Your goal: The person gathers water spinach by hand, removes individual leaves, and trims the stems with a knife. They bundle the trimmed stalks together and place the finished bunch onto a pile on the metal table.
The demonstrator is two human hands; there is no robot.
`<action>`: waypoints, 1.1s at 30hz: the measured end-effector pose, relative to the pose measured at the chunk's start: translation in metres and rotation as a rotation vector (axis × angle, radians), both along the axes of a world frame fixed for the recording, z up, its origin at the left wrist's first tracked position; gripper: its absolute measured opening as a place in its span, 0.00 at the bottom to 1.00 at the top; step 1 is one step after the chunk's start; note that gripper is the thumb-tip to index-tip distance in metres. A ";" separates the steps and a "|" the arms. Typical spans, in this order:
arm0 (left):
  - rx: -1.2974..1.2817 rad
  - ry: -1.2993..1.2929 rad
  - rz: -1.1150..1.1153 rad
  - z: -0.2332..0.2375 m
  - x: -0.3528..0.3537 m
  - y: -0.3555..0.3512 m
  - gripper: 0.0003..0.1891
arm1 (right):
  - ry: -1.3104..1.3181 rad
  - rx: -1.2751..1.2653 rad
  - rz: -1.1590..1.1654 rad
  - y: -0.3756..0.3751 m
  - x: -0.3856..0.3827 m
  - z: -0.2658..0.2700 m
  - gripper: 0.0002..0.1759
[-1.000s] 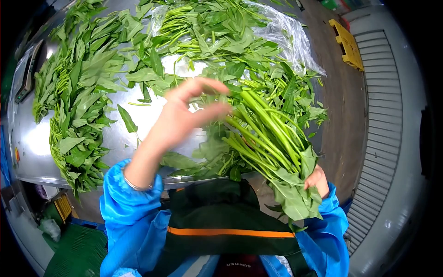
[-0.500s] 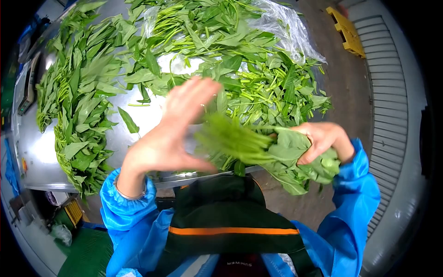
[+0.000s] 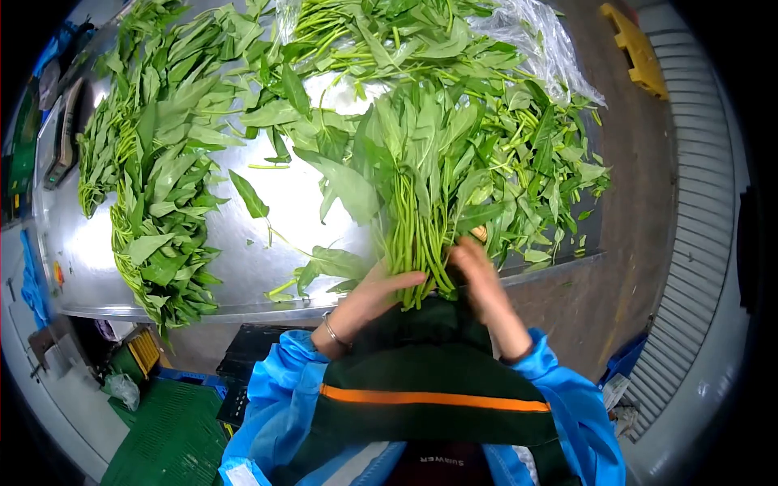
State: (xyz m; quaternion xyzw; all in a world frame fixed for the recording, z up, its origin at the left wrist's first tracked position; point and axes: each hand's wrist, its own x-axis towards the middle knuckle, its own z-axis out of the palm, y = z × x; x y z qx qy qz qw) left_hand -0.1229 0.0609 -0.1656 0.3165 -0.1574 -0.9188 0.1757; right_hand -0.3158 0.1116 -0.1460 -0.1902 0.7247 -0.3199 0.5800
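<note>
A bunch of water spinach (image 3: 417,202) stands upright in front of me, leaves up and cut stem ends down, close over the table's front edge. My left hand (image 3: 379,293) is closed round the lower stems from the left, its thumb lying across the front of them. On the other side, my right hand (image 3: 480,283) is somewhat blurred, with its fingers stretched out right beside the stems. Part of the left hand's fingers is hidden behind the bunch.
Neat bundles of greens (image 3: 166,186) line the left of the metal table (image 3: 296,194). A loose heap (image 3: 527,162) lies at the right, with clear plastic film (image 3: 535,40) behind. A loose sprig (image 3: 328,266) is near the front edge, and a green crate (image 3: 166,437) stands below left.
The bunch has swung from lying sideways in my right hand to upright between both hands. My left hand has come down onto its stems; my right hand has let go of the leaves.
</note>
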 end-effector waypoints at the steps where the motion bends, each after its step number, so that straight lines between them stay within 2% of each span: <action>1: -0.178 -0.129 -0.150 0.002 -0.003 -0.004 0.28 | -0.089 -0.020 0.008 0.001 0.022 0.007 0.34; 2: -0.360 -0.255 -0.301 0.007 -0.006 -0.007 0.29 | -0.164 -0.241 0.072 -0.002 0.038 0.007 0.30; 3: -0.512 -0.332 -0.152 0.029 -0.002 0.000 0.24 | -0.023 -0.395 0.102 -0.004 0.041 0.023 0.26; 4: -0.433 -0.220 0.015 0.044 -0.005 -0.002 0.23 | 0.120 -0.541 0.130 -0.004 0.043 0.042 0.22; 6: -0.264 -0.002 0.361 0.064 -0.011 -0.002 0.21 | -0.308 -0.375 -0.345 -0.012 0.036 0.045 0.17; 7: -0.021 -0.067 0.427 0.047 -0.012 0.001 0.22 | -0.390 -0.289 -0.465 -0.020 0.034 0.029 0.15; 8: 0.031 -0.118 0.353 0.031 -0.011 -0.002 0.24 | -0.439 -0.071 -0.327 -0.020 0.022 0.011 0.16; 10: 0.078 -0.124 0.313 0.023 -0.009 -0.003 0.28 | -0.417 -0.018 -0.388 -0.021 0.031 0.008 0.17; 12: 0.111 -0.131 0.284 0.021 -0.003 0.005 0.29 | -0.483 -0.054 -0.403 -0.013 0.035 0.013 0.17; 15: 0.027 -0.165 0.273 0.013 -0.002 0.004 0.28 | -0.546 -0.077 -0.423 -0.018 0.035 0.009 0.17; 18: 0.021 -0.228 0.302 0.008 -0.008 0.009 0.28 | -0.439 -0.070 -0.260 -0.024 0.038 0.001 0.17; 19: 0.009 -0.251 0.306 0.006 -0.009 0.009 0.29 | -0.439 -0.089 -0.281 -0.027 0.039 0.003 0.17; 22: 0.004 -0.235 0.369 0.004 -0.012 0.004 0.28 | -0.386 -0.220 -0.175 -0.026 0.038 -0.001 0.17; 25: -0.056 -0.216 0.373 0.009 -0.015 0.000 0.24 | -0.244 -0.313 0.005 -0.024 0.045 0.016 0.17; 28: 0.051 -0.360 0.450 0.018 -0.020 -0.008 0.19 | -0.170 -0.362 0.071 -0.015 0.051 0.010 0.16; 32: 0.015 -0.239 0.415 0.022 -0.009 -0.018 0.17 | -0.285 -0.332 0.031 -0.026 0.036 0.020 0.16; 33: -0.003 -0.261 0.412 0.022 -0.009 -0.017 0.17 | -0.271 -0.352 0.098 -0.027 0.034 0.021 0.16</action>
